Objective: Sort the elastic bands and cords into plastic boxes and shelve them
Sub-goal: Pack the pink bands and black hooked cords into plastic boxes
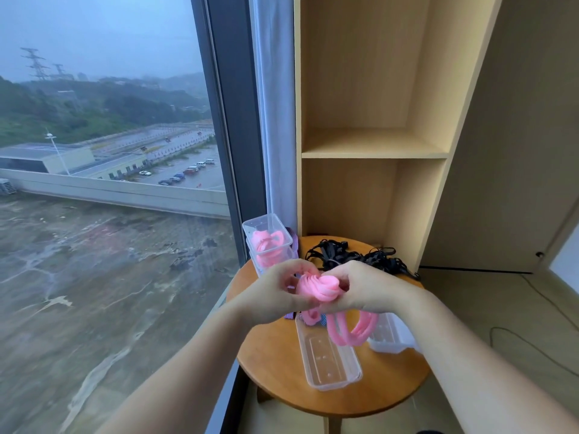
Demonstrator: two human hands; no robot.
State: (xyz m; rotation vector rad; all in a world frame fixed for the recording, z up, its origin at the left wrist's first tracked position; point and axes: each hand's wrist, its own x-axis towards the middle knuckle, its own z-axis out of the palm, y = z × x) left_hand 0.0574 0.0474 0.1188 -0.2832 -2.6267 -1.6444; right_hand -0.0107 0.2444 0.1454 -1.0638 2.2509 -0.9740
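Both your hands are on the pink elastic band. Your left hand and right hand each have fingers curled round the coiled wad, held between them above the round worktop. The loose pink loops hang down below the right hand, over the boxes.

Under the hands is a long clear box, open top, nothing in it, lying flat on the worktop. A second clear box sits just beside it to the right, partly hidden by your right forearm, so I cannot tell its contents.

At the back left edge are the stacked clear boxes, with pink bands coiled inside. The black cords lie in a tangled pile at the back of the worktop, just beyond your hands and close to the foot of the shelf unit.

The striped band shows only as a small piece under your left hand.

The window is on the left, touching distance from the worktop edge.
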